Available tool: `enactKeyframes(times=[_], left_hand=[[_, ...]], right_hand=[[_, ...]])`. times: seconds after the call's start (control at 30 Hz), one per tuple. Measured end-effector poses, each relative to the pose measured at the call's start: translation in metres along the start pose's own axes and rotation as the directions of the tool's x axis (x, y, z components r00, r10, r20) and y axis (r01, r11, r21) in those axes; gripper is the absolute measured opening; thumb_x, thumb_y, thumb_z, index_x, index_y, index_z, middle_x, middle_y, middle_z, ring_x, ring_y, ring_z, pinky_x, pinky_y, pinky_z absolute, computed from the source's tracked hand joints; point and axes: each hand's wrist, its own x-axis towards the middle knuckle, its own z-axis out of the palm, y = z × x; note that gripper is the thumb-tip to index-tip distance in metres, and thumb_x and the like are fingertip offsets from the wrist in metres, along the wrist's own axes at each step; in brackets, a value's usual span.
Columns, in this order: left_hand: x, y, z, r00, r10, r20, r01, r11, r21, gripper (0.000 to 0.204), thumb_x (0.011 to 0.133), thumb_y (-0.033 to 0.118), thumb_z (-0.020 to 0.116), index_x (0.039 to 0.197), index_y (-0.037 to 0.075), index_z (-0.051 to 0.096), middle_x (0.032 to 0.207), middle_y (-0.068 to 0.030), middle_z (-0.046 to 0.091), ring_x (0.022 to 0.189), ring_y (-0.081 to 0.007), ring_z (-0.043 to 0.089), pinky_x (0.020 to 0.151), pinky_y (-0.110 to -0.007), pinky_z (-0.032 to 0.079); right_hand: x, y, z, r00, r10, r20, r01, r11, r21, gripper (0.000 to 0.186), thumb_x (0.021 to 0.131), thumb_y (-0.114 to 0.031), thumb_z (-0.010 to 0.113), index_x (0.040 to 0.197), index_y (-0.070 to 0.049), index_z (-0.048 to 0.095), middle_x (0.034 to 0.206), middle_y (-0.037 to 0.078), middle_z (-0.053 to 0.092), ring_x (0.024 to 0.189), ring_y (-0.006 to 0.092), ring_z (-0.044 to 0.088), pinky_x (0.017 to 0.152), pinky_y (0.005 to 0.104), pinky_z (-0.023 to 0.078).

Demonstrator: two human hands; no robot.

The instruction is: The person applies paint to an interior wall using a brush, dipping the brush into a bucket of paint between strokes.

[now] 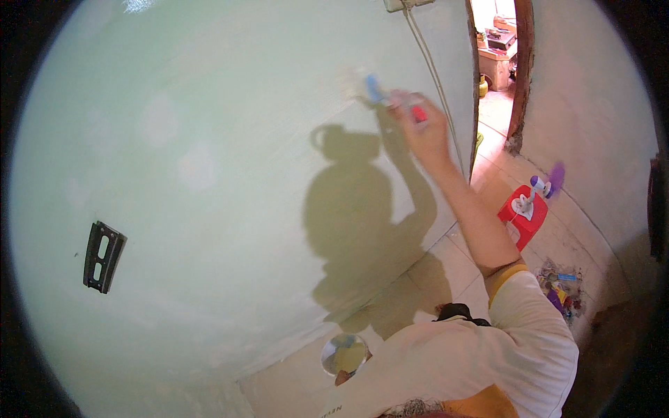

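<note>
Blue-banded brush (374,88) sits in right hand (426,134) — bowl (329,355) in left hand (341,378).

Brush (374,88) in the right hand (425,130): blurred. Left hand (342,378): mostly hidden behind the shirt (446,355). Bowl (333,344): rim partly covered. Far cable box (396,5): cut off by the picture's edge. Right-side floor litter (561,292): pieces too small to identify.

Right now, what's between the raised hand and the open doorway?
In the head view, a pale cord on the wall lies between the right hand and the doorway.
</note>
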Motion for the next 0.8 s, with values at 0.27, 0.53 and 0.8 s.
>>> enactKeyframes(times=[0.27, 0.53, 0.8], left_hand=[[0.000, 0.004, -0.001, 1.000, 0.018, 0.004, -0.018, 0.999, 0.046, 0.041, 0.083, 0.015, 0.065, 0.114, -0.005, 0.048, 0.106, -0.0198, 0.058, 0.094, -0.0338, 0.062, 0.078, -0.047, 0.058], [0.000, 0.003, 0.005, 1.000, 0.029, 0.006, -0.029, 0.995, 0.098, 0.042, 0.082, 0.016, 0.066, 0.114, -0.005, 0.048, 0.106, -0.0197, 0.058, 0.093, -0.0338, 0.062, 0.077, -0.046, 0.058], [0.004, -0.001, 0.007, 0.999, 0.026, 0.027, -0.029, 0.991, 0.133, 0.043, 0.082, 0.016, 0.067, 0.114, -0.005, 0.048, 0.106, -0.0196, 0.059, 0.093, -0.0337, 0.063, 0.076, -0.046, 0.058]], right_hand=[[0.021, 0.033, -0.037, 0.988, -0.088, -0.126, 0.030, 0.915, -0.403, 0.024, 0.091, -0.017, 0.065, 0.110, -0.002, 0.066, 0.090, 0.015, 0.069, 0.083, 0.0217, 0.067, 0.073, 0.0319, 0.052], [-0.085, -0.058, 0.050, 0.932, -0.204, 0.301, 0.164, 0.975, 0.152, 0.022, 0.088, -0.015, 0.069, 0.106, -0.003, 0.064, 0.096, 0.016, 0.065, 0.078, 0.0297, 0.064, 0.068, 0.0367, 0.052], [-0.032, -0.030, -0.003, 0.951, 0.162, 0.262, -0.179, 0.983, 0.042, 0.020, 0.092, -0.017, 0.064, 0.106, -0.001, 0.066, 0.094, 0.011, 0.069, 0.073, 0.0156, 0.062, 0.064, 0.0292, 0.050]])
